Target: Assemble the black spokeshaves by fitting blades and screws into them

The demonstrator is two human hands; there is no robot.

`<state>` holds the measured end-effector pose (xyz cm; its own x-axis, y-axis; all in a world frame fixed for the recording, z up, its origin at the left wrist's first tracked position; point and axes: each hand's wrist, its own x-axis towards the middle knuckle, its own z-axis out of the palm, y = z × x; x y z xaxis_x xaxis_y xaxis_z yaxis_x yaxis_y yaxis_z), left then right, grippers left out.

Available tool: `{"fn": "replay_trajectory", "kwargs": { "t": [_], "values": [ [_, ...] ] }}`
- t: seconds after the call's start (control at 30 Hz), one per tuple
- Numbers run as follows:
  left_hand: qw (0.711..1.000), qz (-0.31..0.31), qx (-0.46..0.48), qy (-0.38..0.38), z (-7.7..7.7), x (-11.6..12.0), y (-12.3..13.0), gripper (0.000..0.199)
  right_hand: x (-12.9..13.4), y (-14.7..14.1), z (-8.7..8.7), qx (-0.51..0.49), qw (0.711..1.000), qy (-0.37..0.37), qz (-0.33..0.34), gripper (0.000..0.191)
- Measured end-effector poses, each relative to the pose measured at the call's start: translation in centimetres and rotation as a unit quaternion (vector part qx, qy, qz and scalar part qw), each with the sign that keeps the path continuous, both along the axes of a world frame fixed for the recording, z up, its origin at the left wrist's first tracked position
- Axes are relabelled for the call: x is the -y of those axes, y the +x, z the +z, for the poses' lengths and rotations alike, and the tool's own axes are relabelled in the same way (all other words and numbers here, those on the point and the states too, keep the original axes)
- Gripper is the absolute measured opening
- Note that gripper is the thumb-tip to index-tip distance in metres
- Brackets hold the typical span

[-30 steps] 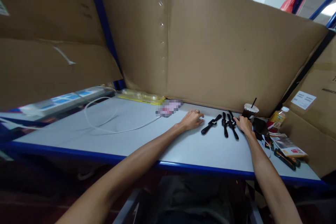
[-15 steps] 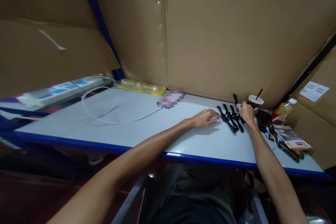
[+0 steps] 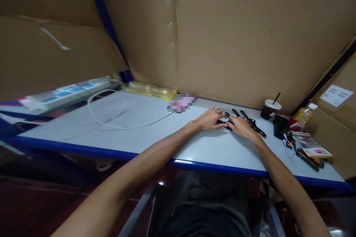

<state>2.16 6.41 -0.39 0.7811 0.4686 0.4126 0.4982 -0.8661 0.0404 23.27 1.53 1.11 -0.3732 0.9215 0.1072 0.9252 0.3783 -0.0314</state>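
Several black two-handled tools that look like spokeshaves (image 3: pixel 259 130) lie side by side on the pale table (image 3: pixel 155 139), partly covered by my hands. My left hand (image 3: pixel 210 119) rests at the left end of the row, thumb and fingers closed about a black spokeshave (image 3: pixel 228 128). Close against it, my right hand (image 3: pixel 241 126) has its fingers bent over the black handles and grips there. Its palm hides the middles of the tools, so which handle belongs to which cannot be made out.
To the right stand a lidded drink cup (image 3: pixel 269 109) with a straw and a juice bottle (image 3: pixel 302 116). Near them lie a packet (image 3: pixel 314 147) and dark-handled tools (image 3: pixel 307 160). A blurred phone (image 3: pixel 181 103) with a white cable (image 3: pixel 130 129) lies left. Cardboard (image 3: pixel 222 37) walls the back.
My right hand has moved left from the row's right end to beside my left hand. My left fingers have closed onto a spokeshave. The tools have shifted, with some spread apart.
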Motion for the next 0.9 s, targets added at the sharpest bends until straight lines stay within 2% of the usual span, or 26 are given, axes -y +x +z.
{"fn": "replay_trajectory", "kwargs": {
  "t": [0.2, 0.3, 0.4, 0.5, 0.6, 0.7, 0.8, 0.9],
  "values": [
    [0.999, 0.005, -0.016, -0.041, -1.6, -0.9, 0.5, 0.032, -0.6, 0.7, -0.5, -0.005, 1.000, 0.010, -0.016, 0.028],
    [0.999, 0.021, -0.002, -0.049, -2.0, -1.4, 0.6, 0.028, -1.2, 0.7, -1.0, -0.031, 0.999, 0.021, -0.012, 0.026],
    [0.998, 0.028, 0.003, -0.052, -2.1, -1.6, 0.5, 0.029, -1.5, 1.1, -0.6, -0.059, 0.998, 0.023, -0.016, 0.022],
    [0.998, 0.031, 0.007, -0.052, -2.2, -1.7, 0.5, 0.031, -1.2, 2.5, 0.8, -0.062, 0.993, 0.055, -0.086, 0.025],
    [0.998, 0.030, 0.012, -0.054, -2.1, -1.6, 0.4, 0.031, -0.3, 4.9, 2.4, -0.011, 0.974, 0.082, -0.211, 0.036],
    [0.998, 0.027, 0.015, -0.058, -1.9, -1.5, 0.4, 0.031, 0.3, 7.2, 3.3, 0.053, 0.960, -0.007, -0.274, 0.054],
    [0.998, 0.027, 0.016, -0.063, -1.6, -1.4, 0.4, 0.031, 0.2, 8.3, 3.3, 0.064, 0.958, -0.094, -0.263, 0.055],
    [0.997, 0.027, 0.014, -0.069, -1.4, -1.2, 0.3, 0.033, -0.1, 8.4, 3.0, 0.067, 0.962, -0.099, -0.245, 0.056]
  ]
}}
